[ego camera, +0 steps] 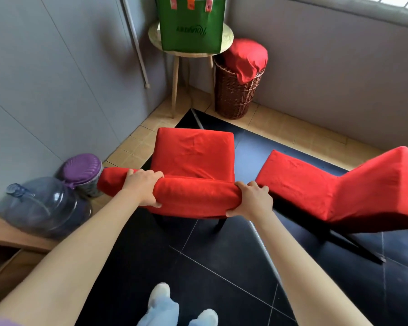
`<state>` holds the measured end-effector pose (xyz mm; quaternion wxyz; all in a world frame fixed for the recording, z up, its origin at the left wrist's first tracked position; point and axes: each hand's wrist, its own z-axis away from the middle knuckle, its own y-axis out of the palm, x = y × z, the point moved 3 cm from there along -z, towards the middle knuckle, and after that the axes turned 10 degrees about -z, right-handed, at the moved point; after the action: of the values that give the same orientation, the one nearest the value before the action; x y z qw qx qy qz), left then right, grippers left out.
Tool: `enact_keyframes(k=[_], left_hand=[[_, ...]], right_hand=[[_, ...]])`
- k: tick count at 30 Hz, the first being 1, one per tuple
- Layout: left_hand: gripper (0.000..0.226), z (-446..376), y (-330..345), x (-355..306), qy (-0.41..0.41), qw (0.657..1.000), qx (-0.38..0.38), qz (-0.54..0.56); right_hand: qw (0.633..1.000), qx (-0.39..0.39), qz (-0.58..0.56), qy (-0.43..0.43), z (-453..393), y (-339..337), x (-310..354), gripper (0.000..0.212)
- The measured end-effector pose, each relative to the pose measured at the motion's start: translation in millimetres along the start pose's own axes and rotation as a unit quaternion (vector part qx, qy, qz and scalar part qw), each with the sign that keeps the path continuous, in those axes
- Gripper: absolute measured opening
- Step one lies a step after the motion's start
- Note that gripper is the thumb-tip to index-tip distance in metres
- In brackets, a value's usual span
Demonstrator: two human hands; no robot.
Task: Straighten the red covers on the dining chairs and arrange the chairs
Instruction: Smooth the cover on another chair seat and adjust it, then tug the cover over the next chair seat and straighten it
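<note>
1. Head view looks down on the person standing behind the near chair (193, 156), both hands on the top of its backrest (193, 194), which is wrapped in the red cover (198, 198).
2. Left hand (143, 187) sits toward the left end of the rail and right hand (251, 200) at the right end; the fingers (151, 174) of each curl over the padded top with the thumbs underneath, clamped on cloth and frame together.
3. To do this well, I would judge the grip should stay even on both sides, so the chair shifts squarely and the cover does not drag crooked; the seat cloth shows light creases yet to be smoothed.
4. Second chair (339, 184) stands just beside it on the right, turned at an angle, its seat corner close to the right hand; it looks likely to need squaring up too.
5. Left of the near chair, a water jug (45, 205) and a purple-lidded container (83, 170) crowd the wall, leaving little room that way.
6. Ahead in the corner stand a small round table (191, 51) carrying a green bag (191, 24), and a wicker basket (236, 95) draped in red cloth, well apart from the chairs.
</note>
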<state>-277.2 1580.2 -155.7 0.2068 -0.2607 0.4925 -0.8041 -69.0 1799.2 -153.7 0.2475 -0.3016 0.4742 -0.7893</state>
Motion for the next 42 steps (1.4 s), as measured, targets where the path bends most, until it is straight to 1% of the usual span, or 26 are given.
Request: enact_keyframes(k=[5,11,16,20,23,26,28,31,33,34,36,39,42], left_hand=[[0.069,2,0,7,0.027,1.0,-0.003,-0.002],[0.063,8,2,17,0.071,0.997,-0.016,-0.04],[0.064,13,5,25,0.108,0.993,-0.019,-0.049],[0.071,15,7,31,0.128,0.99,-0.026,-0.059],[0.078,11,8,34,0.139,0.989,-0.033,-0.046],[0.084,5,7,36,0.151,0.987,-0.028,-0.037],[0.09,1,4,35,0.155,0.987,-0.009,-0.041],[0.103,-4,-1,30,0.158,0.986,0.048,-0.022],[0.109,-6,-9,20,0.16,0.982,0.091,0.052],[0.109,-6,-16,11,0.168,0.976,0.098,0.094],[0.106,-3,-35,-15,0.199,0.966,0.08,0.142],[0.102,8,-65,-67,0.254,0.954,0.037,0.152],[0.101,20,-85,-118,0.296,0.946,0.007,0.134]], right_hand=[[1.0,0.002,-0.002,0.027,14,7,7,0.09],[0.997,0.002,-0.031,0.069,41,19,16,0.081],[0.993,-0.01,-0.052,0.104,65,28,28,0.081],[0.989,-0.018,-0.066,0.134,80,37,36,0.083],[0.986,-0.02,-0.072,0.15,88,41,41,0.091],[0.981,-0.025,-0.107,0.158,95,41,40,0.111],[0.976,-0.037,-0.139,0.162,103,41,37,0.118],[0.972,-0.059,-0.162,0.16,116,42,30,0.123],[0.969,-0.072,-0.171,0.163,124,40,23,0.126],[0.966,-0.078,-0.177,0.168,128,38,18,0.127],[0.961,-0.091,-0.19,0.179,137,33,4,0.128],[0.954,-0.102,-0.204,0.193,152,23,-23,0.127],[0.948,-0.111,-0.215,0.208,165,11,-57,0.128]])
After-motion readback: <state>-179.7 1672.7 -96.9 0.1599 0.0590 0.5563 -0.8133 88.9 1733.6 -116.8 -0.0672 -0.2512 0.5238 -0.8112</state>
